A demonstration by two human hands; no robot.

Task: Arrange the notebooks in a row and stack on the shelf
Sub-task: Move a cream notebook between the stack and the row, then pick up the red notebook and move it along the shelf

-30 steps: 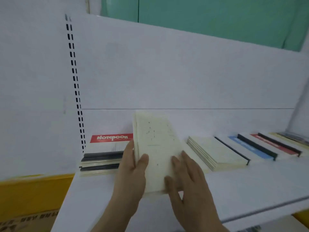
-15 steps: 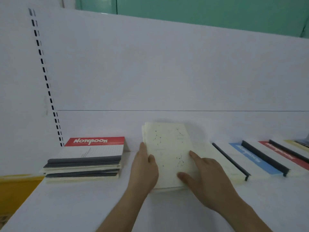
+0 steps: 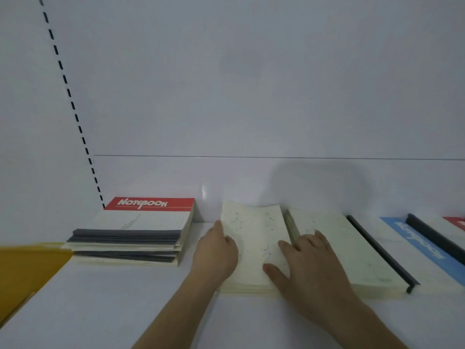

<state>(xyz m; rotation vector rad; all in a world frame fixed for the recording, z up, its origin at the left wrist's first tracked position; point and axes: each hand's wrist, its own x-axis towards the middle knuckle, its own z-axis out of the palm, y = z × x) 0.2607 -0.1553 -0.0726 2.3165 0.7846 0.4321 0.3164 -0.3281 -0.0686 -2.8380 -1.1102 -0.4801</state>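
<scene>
Nearest, on the white shelf (image 3: 125, 311), both hands rest on a cream stack of notebooks (image 3: 254, 245) lying flat. The left hand (image 3: 216, 250) lies along the stack's left edge, its fingers loosely bent against the side; the right hand (image 3: 309, 265) presses flat on the cover, fingers straight. This stack looks placed and is just being squared up. Beside it, another cream pile (image 3: 334, 245) and blue-covered notebooks (image 3: 412, 240) run rightward in a row. At the left a red-topped stack (image 3: 133, 233) stands finished. Little seems left.
</scene>
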